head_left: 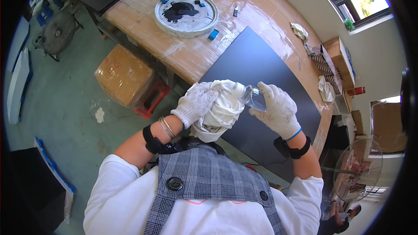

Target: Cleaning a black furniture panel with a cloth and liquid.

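Both my hands wear white knit gloves. My left hand (pixel 198 102) grips a bunched white cloth (pixel 224 109) held up in front of my chest. My right hand (pixel 276 106) holds a small clear bottle (pixel 254 98), tipped with its mouth against the cloth. Under my hands lies a large black panel (pixel 252 61) flat on a plastic-wrapped wooden table (pixel 191 56).
A round white tray (pixel 186 14) with black paint and blue blocks sits on the table's far side. Crumpled rags (pixel 299 30) and cardboard boxes (pixel 339 58) line the right edge. A wrapped box (pixel 124 75) on a red stool stands on the floor at left; a fan (pixel 359 169) at right.
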The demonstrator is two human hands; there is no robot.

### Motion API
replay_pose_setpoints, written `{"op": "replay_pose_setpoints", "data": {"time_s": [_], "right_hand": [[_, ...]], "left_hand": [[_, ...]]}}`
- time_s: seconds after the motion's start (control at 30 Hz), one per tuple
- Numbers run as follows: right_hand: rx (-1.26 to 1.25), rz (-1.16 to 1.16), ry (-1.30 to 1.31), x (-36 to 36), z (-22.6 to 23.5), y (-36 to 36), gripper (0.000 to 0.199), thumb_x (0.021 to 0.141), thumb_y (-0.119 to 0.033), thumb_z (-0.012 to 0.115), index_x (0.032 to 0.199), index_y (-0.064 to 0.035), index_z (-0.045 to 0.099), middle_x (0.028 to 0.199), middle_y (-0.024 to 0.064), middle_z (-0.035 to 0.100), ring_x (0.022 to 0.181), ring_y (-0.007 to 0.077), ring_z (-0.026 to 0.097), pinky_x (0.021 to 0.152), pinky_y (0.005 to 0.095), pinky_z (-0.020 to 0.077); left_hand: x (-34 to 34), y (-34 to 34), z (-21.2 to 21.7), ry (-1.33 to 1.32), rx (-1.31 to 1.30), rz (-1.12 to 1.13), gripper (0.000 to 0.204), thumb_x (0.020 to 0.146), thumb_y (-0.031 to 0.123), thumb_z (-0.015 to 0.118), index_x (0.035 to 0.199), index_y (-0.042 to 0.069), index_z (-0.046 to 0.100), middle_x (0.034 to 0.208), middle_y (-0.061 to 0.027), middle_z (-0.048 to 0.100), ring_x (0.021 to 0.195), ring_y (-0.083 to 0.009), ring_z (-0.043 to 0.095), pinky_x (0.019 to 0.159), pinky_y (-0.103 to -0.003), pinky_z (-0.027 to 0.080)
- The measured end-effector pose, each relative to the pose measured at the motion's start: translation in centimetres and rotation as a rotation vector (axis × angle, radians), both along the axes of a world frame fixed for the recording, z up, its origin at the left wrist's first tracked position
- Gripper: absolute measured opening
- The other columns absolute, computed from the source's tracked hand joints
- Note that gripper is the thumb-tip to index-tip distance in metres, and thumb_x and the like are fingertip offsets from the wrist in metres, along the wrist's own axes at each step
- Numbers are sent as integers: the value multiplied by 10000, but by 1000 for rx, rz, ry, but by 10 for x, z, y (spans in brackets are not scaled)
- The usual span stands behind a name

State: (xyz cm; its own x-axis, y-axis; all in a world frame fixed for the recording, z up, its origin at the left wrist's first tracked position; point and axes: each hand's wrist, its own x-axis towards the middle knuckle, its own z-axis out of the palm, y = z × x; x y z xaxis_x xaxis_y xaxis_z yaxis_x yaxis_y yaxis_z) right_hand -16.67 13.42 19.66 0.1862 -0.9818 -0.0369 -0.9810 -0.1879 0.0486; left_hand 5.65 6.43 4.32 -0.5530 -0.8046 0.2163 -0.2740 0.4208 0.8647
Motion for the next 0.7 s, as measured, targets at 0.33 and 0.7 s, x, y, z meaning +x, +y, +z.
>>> {"op": "replay_pose_setpoints", "data": {"time_s": [0.33, 0.7], "right_hand": [[-256, -568, -1403, -141, -67, -59, 665, 700, -55, 788, 1255, -10, 425, 1161, 94, 564, 1058, 181, 549, 926, 313, 453], [-928, -608, -1066, -367, -205, -237, 640, 698, -123, 823, 1218, -3, 470, 1104, 113, 595, 998, 236, 582, 875, 338, 471]], "left_hand": [[-10, -7, -4, -202, -149, 42, 340, 933, 203, 459, 1227, 79, 578, 1223, -154, 575, 1140, -317, 530, 1006, -390, 410], [3, 11, 15, 206, 685, 326, 357, 971, 220, 515, 1233, -19, 556, 1199, -130, 618, 1117, -203, 567, 976, -309, 427]]}}
